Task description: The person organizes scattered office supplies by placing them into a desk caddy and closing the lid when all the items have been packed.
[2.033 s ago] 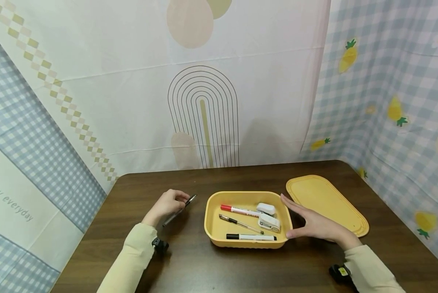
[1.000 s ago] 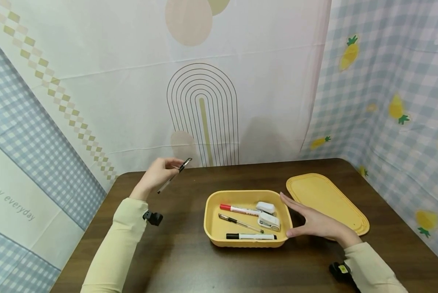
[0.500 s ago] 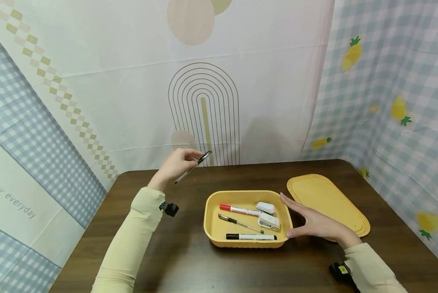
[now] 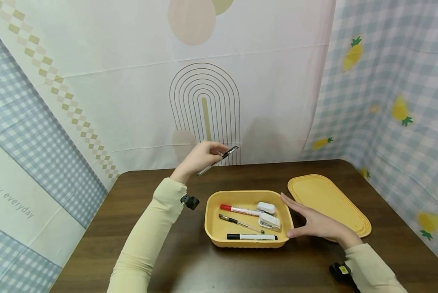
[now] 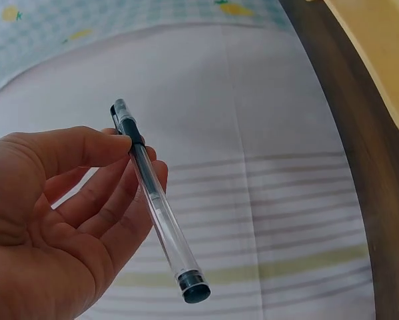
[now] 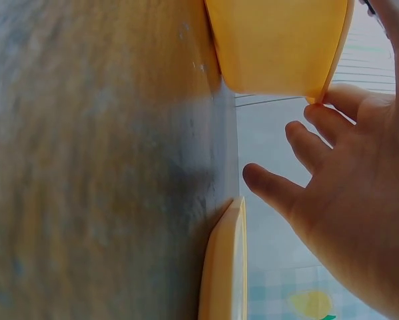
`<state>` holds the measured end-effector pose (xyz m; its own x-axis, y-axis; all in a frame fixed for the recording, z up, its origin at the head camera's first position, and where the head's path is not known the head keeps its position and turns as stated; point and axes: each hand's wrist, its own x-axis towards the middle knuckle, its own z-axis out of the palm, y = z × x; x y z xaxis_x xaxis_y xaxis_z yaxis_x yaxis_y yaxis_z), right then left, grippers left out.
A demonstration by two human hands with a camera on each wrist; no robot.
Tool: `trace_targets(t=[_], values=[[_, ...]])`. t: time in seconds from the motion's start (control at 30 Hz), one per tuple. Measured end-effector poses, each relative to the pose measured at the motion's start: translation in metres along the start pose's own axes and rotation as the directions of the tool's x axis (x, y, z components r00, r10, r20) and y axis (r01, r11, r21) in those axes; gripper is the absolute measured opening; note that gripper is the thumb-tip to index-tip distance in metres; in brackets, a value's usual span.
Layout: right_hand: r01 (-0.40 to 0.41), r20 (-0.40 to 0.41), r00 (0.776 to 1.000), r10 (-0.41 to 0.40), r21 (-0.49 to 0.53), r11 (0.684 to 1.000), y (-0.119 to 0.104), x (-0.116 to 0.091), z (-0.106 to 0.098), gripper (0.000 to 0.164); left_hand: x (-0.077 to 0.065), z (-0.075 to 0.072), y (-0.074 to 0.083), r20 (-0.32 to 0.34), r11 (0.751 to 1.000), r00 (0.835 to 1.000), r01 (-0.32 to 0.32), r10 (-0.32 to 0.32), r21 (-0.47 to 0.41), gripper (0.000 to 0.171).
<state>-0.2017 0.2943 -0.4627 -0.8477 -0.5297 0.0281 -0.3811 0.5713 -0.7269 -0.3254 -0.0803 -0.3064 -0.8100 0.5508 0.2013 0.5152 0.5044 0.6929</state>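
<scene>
My left hand [image 4: 206,154] pinches a clear gel pen [image 4: 219,160] with a black cap and grip between thumb and fingers. Raised above the back of the table, the pen slants up to the right; in the left wrist view its black end plug [image 5: 194,287] points toward the camera. A yellow box [image 4: 219,243] stands below and to the right. Spread fingers of my right hand [image 4: 318,223] touch the box's right end, the thumb at the near corner and a finger at the far one. Inside lie another gel pen [image 4: 241,224], red-capped marker [image 4: 241,210], black-capped marker [image 4: 252,237] and white stapler [image 4: 269,221].
A white rounded item [image 4: 266,208] also lies in the box, behind the stapler. The yellow lid [image 4: 325,199] rests flat on the brown table [image 4: 189,264], right of the box. Patterned cloth [image 4: 277,81] hangs behind the table and along both sides.
My left hand has lifted the gel pen from low over the table's left side, then carried it rightward toward the back. My right hand and the box have stayed in place.
</scene>
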Motion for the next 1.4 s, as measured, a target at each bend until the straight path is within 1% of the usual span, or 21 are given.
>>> trace_targets(t=[0.1,0.3,0.47,0.6,0.7,0.9,1.13,1.27,1.4], values=[[-0.003,-0.002,1.0,0.003,0.004,1.0,0.001,-0.001,0.0,0.107,0.006,0.008,0.009,0.019,1.0,1.0,-0.019,0.019,0.003,0.033],[0.002,-0.006,1.0,-0.002,0.014,1.0,0.001,0.0,0.0,0.107,0.015,0.023,0.021,0.06,0.999,0.997,-0.048,0.047,0.02,0.032],[-0.009,-0.005,1.0,0.009,0.033,0.999,0.0,0.0,0.0,0.107,0.021,0.03,0.031,0.085,0.995,0.993,-0.088,0.085,0.037,0.033],[-0.009,-0.003,1.0,0.009,0.024,1.0,0.0,0.0,0.0,0.107,0.023,0.035,0.036,0.102,0.994,0.991,-0.093,0.087,0.053,0.033],[-0.014,-0.003,1.0,0.014,0.016,1.0,0.0,0.0,-0.001,0.107,0.023,0.041,0.036,0.119,0.995,0.99,-0.081,0.074,0.057,0.033],[-0.017,0.0,1.0,0.017,0.025,1.0,0.001,0.001,-0.001,0.107,0.02,0.058,0.027,0.158,0.997,0.986,-0.061,0.052,0.054,0.033],[-0.01,0.001,1.0,0.01,0.031,0.999,0.001,0.0,0.0,0.106,0.016,0.082,0.016,0.227,0.999,0.974,-0.029,0.018,0.044,0.032],[-0.004,0.002,1.0,0.004,0.033,0.999,0.002,0.0,0.0,0.105,0.015,0.093,0.014,0.26,0.998,0.965,-0.039,0.024,0.053,0.033],[-0.018,0.001,1.0,0.018,0.031,0.999,0.002,0.0,0.0,0.105,0.016,0.102,0.012,0.281,0.996,0.959,-0.059,0.037,0.073,0.034]])
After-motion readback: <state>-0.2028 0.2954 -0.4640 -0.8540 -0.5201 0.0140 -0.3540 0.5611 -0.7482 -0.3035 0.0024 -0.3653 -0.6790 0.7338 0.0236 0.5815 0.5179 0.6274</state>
